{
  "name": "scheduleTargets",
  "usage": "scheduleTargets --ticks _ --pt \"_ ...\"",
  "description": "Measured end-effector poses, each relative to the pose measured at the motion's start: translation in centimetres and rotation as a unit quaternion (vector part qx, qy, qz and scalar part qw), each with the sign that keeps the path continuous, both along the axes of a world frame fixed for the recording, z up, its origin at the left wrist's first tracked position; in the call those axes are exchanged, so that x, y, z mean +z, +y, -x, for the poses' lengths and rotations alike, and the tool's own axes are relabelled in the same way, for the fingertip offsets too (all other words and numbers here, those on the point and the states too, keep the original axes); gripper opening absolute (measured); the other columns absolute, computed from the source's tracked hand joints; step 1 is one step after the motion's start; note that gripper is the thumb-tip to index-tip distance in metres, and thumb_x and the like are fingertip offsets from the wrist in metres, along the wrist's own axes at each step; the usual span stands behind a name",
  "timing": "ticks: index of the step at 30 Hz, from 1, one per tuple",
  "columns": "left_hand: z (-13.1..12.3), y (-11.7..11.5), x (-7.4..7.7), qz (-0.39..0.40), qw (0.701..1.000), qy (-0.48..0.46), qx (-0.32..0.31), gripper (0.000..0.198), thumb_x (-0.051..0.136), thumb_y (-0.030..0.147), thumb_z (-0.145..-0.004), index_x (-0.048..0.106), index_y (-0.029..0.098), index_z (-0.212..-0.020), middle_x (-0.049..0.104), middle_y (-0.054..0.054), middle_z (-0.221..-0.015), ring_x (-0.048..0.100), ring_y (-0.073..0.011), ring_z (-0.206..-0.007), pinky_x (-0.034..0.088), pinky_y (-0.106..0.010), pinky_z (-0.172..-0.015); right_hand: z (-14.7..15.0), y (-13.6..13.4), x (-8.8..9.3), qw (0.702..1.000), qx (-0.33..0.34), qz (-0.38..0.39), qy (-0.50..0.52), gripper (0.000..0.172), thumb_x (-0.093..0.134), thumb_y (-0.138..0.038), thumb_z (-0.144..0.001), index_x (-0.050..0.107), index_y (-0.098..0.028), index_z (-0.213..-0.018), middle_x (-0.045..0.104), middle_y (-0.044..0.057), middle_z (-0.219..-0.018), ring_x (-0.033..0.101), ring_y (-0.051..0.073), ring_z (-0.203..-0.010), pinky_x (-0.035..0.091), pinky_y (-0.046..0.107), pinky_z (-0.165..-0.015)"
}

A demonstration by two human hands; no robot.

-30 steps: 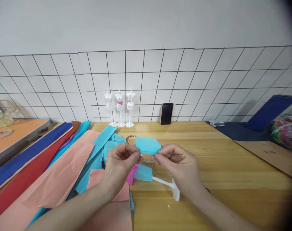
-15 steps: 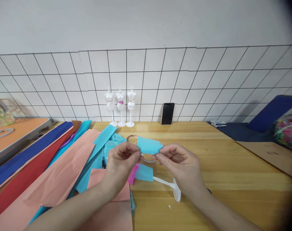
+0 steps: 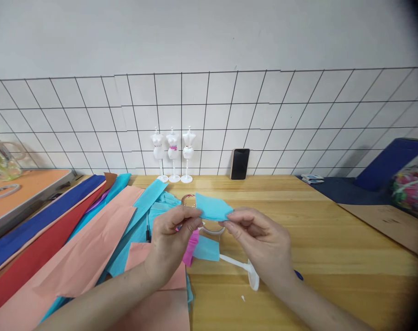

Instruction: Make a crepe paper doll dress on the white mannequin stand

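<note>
Between my two hands a small piece of light blue crepe paper [image 3: 213, 207] is held up above the table. My left hand [image 3: 172, 241] is closed, pinching its left lower corner between thumb and fingers. The right lower corner is pinched by my right hand [image 3: 260, 236], also closed. Below them a mini dress form lies on its side, its white stand [image 3: 253, 274] pointing right, dressed in a blue paper skirt [image 3: 208, 248] and a pink paper band [image 3: 191, 248]. Its upper part is hidden behind my left hand. Behind the held paper lies a ring-shaped roll [image 3: 214, 231], partly covered.
Sheets of pink paper [image 3: 91, 250], red paper [image 3: 45, 250] and blue paper [image 3: 43, 218] overlap on the left. Three white dress forms [image 3: 172, 142] stand by the tiled wall, with a phone [image 3: 240, 164] leaning nearby. A brown cardboard sheet [image 3: 384, 225] lies at the right.
The blue paper has tilted slightly and its lower edge looks more folded. Both hands keep their pinch with small finger shifts; the right hand has moved a little to the right.
</note>
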State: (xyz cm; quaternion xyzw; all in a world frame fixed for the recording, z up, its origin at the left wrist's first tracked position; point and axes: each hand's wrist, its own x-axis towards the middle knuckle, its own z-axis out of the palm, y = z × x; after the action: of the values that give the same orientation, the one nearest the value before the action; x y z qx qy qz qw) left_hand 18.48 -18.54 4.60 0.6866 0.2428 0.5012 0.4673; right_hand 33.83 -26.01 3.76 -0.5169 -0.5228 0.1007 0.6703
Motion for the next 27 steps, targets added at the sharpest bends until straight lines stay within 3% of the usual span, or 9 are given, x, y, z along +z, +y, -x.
scheduleTargets --ticks 9,19,27 --pt "0.39 0.02 0.29 -0.185 0.982 0.024 0.031 0.017 0.059 0.011 -0.080 0.069 0.024 -0.082 0.068 -0.001 -0.078 0.062 -0.0135 -0.072 0.049 -0.024 -0.066 -0.21 0.01 -0.05 0.995 -0.031 -0.027 -0.087 0.013 0.062 -0.013 -0.080 0.062 -0.025 -0.073 0.063 -0.003 -0.073 0.058 0.014 -0.070 0.046 0.026 -0.063" --pt "0.23 -0.14 0.40 -0.189 0.979 0.052 0.063 0.015 0.055 0.011 -0.083 0.062 0.021 -0.073 0.066 0.000 -0.074 0.061 -0.0121 -0.070 0.047 -0.022 -0.063 0.12 -0.05 0.19 0.995 -0.024 -0.021 -0.094 0.014 0.060 -0.013 -0.081 0.059 -0.024 -0.072 0.062 -0.001 -0.076 0.058 0.014 -0.073 0.045 0.026 -0.065" --pt "0.12 0.58 -0.32 -0.207 0.978 -0.008 0.025 0.010 0.061 0.011 -0.080 0.064 0.019 -0.084 0.067 0.000 -0.077 0.062 -0.0114 -0.068 0.051 -0.022 -0.061 -0.07 -0.14 -0.07 0.996 -0.013 -0.026 -0.090 0.014 0.059 -0.013 -0.082 0.058 -0.023 -0.072 0.061 -0.002 -0.075 0.058 0.013 -0.071 0.045 0.026 -0.063"
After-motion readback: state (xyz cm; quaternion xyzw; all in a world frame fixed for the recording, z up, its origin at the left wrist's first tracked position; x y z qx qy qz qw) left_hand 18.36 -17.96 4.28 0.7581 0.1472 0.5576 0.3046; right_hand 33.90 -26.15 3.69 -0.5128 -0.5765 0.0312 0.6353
